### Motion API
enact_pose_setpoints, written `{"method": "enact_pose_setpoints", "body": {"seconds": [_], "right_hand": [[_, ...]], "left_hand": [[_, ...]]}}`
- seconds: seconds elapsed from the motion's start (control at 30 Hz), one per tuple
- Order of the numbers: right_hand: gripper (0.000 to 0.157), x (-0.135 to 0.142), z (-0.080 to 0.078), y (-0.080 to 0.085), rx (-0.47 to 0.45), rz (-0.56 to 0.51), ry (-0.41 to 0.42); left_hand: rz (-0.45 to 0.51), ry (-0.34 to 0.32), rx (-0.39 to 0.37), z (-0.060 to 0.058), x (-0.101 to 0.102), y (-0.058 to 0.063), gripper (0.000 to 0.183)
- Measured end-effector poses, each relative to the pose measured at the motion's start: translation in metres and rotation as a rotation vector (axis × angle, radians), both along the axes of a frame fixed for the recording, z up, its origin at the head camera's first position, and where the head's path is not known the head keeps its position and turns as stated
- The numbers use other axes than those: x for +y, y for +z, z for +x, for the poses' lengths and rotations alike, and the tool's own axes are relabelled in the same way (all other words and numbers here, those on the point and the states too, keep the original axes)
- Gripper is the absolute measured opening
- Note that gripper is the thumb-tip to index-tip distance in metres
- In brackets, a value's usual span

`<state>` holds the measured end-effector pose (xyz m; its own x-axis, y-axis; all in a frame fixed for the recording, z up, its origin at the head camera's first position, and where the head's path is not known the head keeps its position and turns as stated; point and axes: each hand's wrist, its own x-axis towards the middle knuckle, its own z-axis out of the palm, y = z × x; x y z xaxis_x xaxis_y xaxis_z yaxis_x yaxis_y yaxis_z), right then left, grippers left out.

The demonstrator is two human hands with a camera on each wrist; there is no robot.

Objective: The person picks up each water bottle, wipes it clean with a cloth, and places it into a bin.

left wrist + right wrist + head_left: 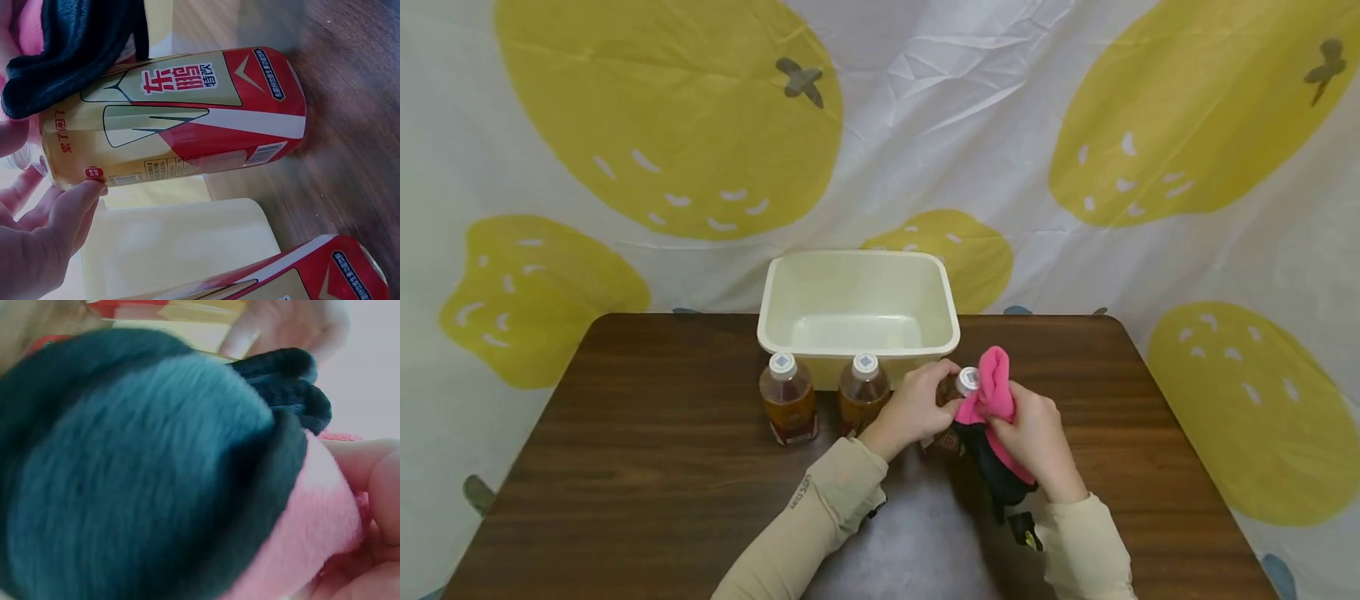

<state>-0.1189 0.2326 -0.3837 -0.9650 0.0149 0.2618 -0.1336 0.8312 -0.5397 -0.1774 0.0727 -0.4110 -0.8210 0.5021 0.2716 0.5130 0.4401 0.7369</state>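
Near the front right corner of the basin, my left hand (913,408) grips a drink bottle (169,119) around its shoulder, with the thumb on the gold upper label. The bottle has a white cap (967,380) and a red and gold label. My right hand (1037,437) holds a plush cloth (996,387), pink on one side and dark teal on the other, against the bottle's upper side. In the right wrist view the dark side of the cloth (137,469) fills most of the picture and hides much of the bottle.
Two similar bottles stand left of my hands, one (790,408) at the basin's front left and another (859,396) partly behind my left wrist. A cream plastic basin (857,287) sits behind them on the brown wooden table (662,467). A lemon-print curtain (925,125) hangs behind the table.
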Motion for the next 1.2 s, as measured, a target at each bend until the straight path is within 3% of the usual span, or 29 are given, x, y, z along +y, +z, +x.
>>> {"method": "enact_pose_setpoints", "body": {"seconds": [0.4,0.5,0.7,0.83,1.0,1.2], "right_hand": [[0.016,0.007,0.007,-0.020,-0.055,-0.021,-0.051],[0.016,0.009,0.008,-0.038,-0.064,-0.001,-0.048],[0.017,0.010,0.010,-0.091,-0.123,0.031,-0.066],[0.018,0.007,0.011,-0.108,-0.129,0.046,-0.084],[0.017,0.008,0.013,-0.097,-0.101,-0.002,-0.061],[0.019,0.009,0.012,-0.054,-0.008,-0.028,-0.040]], "left_hand": [[-0.013,0.004,-0.040,-0.001,0.003,0.001,0.032],[-0.020,0.012,-0.038,0.000,0.004,0.000,0.033],[-0.032,0.012,-0.027,0.001,0.004,-0.003,0.034],[-0.037,0.023,-0.031,0.001,0.002,-0.003,0.034],[-0.040,0.020,-0.035,0.001,0.001,-0.002,0.034],[-0.028,0.022,-0.029,0.000,0.002,-0.004,0.034]]}}
